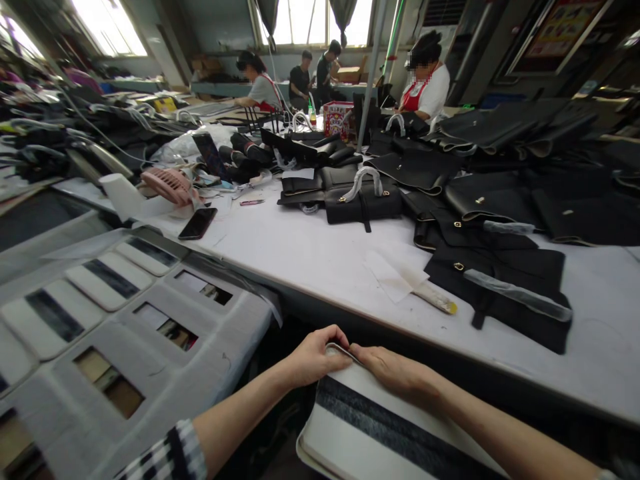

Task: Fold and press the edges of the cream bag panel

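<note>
A white panel with a black stripe and rounded corners lies tilted in front of me, seemingly several layers thick at its near edge. My left hand pinches its far corner, thumb on top and fingers curled over the rim. Close beside it, my right hand holds the far edge, its fingertips almost meeting the left ones. The undersides of the right fingers are hidden. Similar white striped panels lie in a row on the grey cloth-covered surface to my left, which has rectangular cut-outs.
Across the white table lie black bag pieces, a black bag with a wrapped handle, a brush, a phone and a pink fan. Co-workers sit beyond. The table's front edge is just past my hands.
</note>
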Available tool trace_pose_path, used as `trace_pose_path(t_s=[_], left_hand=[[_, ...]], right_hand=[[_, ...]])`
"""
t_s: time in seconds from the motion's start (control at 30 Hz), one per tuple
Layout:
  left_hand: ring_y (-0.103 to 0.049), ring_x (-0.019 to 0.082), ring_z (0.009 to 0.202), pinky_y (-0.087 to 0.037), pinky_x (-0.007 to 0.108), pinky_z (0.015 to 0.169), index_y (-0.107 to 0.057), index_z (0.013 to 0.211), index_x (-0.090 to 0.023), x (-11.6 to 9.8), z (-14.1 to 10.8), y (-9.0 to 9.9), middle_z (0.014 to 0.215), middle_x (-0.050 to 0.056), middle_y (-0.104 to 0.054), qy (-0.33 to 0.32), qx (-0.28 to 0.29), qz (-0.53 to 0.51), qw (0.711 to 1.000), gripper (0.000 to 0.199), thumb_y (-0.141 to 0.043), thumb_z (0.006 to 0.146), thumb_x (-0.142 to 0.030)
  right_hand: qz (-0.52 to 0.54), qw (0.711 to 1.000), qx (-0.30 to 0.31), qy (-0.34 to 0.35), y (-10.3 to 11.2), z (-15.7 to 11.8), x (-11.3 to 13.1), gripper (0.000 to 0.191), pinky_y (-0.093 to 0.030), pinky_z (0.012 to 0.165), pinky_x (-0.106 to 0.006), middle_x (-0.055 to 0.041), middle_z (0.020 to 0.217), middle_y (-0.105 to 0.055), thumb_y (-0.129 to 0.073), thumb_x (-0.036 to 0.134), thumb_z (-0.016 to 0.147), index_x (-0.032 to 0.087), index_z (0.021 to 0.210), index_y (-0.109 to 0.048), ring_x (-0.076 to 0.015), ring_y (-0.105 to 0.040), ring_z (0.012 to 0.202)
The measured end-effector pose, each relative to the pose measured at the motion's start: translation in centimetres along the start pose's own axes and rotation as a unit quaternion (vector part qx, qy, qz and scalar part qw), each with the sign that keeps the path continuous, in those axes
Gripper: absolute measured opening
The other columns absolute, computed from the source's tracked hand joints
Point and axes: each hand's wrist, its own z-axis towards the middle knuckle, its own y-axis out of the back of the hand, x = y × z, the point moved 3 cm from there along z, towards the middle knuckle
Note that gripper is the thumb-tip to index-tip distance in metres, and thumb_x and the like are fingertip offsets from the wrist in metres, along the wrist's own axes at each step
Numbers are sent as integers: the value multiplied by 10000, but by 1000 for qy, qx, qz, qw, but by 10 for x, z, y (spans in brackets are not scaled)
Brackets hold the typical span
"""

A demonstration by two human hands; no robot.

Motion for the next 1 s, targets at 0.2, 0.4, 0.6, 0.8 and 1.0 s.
trace_pose_path(t_s=[0.2,0.4,0.6,0.8,1.0], left_hand=[[-442,62,723,-362,211,672,-584,914,-186,-2,-4,12,776,-57,-554,-41,7,100,994,382,-773,639,-372],[-372,62,680,-297,218,637,-547,777,-147,-7,14,23,690,-49,-452,1,47,92,995,430,-535,808,-575],[-414,62,698,-314,217,654,-584,878,-139,-19,36,19,760,-39,-527,53,180,120,975,324,-665,714,-406],[-394,55,606,-294,210,586,-683,988,-179,-35,57,11,649,-58,-476,64,259,242,933,433,-689,689,-492],[-588,123,819,-437,203,744,-753,979,-253,-47,76,-14,893,-20,-719,64,290,319,900,406,-713,658,-499]], right_hand=[[-38,998,18,44,-1,9,11,454,-438,877,-320,-86,1098,-615,-207,390,1035,144,1141,-573,-214,-593,979],[-40,998,-10,-38,3,7,29,548,-426,923,-379,-53,1117,-637,-188,560,1028,240,1164,-612,-245,-604,1003],[-36,999,-5,-40,8,-12,21,556,-384,1042,-401,-90,1281,-578,-219,522,1034,221,1387,-526,-258,-562,1152],[11,996,19,-88,22,-54,-9,601,-268,1154,-379,-30,1490,-377,-255,610,1014,310,1530,-315,-233,-399,1349],[23,993,52,-107,36,-94,-25,547,-232,1171,-333,4,1510,-339,-295,530,1030,314,1532,-298,-191,-353,1382]])
